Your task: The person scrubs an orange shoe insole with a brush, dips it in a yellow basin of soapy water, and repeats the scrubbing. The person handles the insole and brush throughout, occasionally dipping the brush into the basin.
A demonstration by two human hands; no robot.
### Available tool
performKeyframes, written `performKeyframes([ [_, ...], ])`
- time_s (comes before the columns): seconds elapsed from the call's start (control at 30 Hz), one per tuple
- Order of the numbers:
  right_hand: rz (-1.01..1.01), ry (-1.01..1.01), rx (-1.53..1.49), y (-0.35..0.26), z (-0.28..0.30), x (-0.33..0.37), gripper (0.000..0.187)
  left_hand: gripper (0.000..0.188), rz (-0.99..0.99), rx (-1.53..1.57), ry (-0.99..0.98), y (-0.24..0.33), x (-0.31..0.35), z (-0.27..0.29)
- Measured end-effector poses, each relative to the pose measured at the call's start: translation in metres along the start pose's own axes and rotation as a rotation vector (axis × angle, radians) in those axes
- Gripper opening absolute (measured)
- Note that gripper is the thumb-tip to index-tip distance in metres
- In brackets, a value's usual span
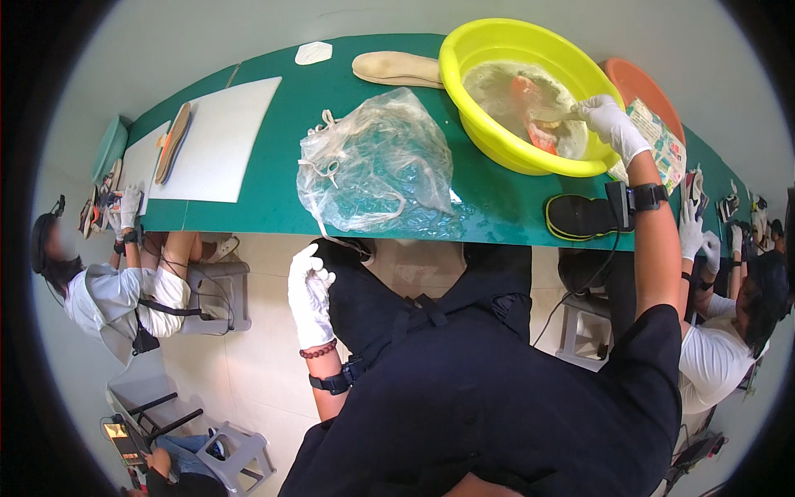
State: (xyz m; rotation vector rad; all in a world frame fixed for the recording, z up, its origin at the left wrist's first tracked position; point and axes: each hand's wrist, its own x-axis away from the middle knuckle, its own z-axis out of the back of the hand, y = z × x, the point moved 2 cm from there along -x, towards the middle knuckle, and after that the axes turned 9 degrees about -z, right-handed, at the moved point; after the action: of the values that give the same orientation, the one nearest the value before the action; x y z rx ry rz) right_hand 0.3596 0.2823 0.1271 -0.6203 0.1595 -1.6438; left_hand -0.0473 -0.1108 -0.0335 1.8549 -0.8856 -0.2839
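Note:
My right hand (613,124), in a white glove, reaches over the near right rim of a yellow-green basin (464,79). Its closed fingers grip a pale, slim tool (556,115) that points into cloudy, sudsy water. An orange-red item (524,89), apparently a shoe, lies partly under that water beside the tool; suds blur its outline. My left hand (310,290), also gloved, hangs below the table's front edge over my lap. Its fingers are loosely bent, slightly apart and hold nothing. Nearest to it on the table is a crumpled clear plastic bag (373,166) with white drawstrings.
A beige insole (396,68) touches the basin's left side. A black shoe (575,216) rests under my right forearm, near a printed sheet (660,145) and an orange basin (638,81). White boards (219,141) lie left. People work at both sides; stools (217,298) stand on the floor.

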Motion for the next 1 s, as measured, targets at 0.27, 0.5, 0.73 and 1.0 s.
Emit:
performKeyframes([
  [0.27,0.327,0.261,-0.103,0.023,0.020,0.023,0.030,0.037,0.016,-0.029,-0.114,-0.004,-0.001,-0.024],
  [0.5,0.398,0.296,-0.242,0.029,0.033,0.089,0.031,0.033,0.017,-0.164,-0.432,0.019,-0.003,-0.109],
  [0.73,0.242,0.258,-0.497,0.084,0.029,0.120,0.028,0.033,-0.117,-0.578,-0.907,0.083,-0.018,-0.253],
  [1.0,0.273,0.394,-0.667,0.100,0.027,0.102,0.026,0.035,-0.193,-0.735,-1.406,0.049,-0.065,-0.401],
])
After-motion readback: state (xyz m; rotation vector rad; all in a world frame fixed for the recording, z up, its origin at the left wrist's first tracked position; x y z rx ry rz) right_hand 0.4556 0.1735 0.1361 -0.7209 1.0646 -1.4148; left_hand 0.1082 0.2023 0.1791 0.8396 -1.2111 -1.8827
